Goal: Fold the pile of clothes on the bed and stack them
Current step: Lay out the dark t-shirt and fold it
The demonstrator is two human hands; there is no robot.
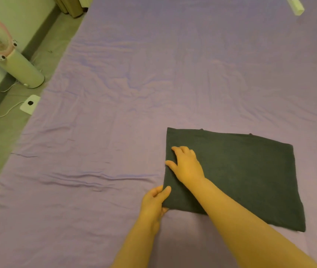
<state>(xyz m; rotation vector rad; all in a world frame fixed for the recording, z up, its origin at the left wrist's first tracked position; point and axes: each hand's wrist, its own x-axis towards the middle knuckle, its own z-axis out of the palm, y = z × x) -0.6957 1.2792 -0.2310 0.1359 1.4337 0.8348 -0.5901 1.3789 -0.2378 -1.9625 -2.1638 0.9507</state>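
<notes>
A dark folded garment lies flat on the purple bed, near its front edge. The left hand pinches the garment's near-left corner — a closed grip. The right hand presses flat near its left edge, fingers loosely spread. A fan stands on the floor.

We see two bare forearms entering from about five and six o'clock. Neither shows a sleeve, watch or ring. Both hands, left hand and right hand, are ungloved.

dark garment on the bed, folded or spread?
Folded: the dark garment lies as a flat rectangle, no sleeves showing.
</notes>
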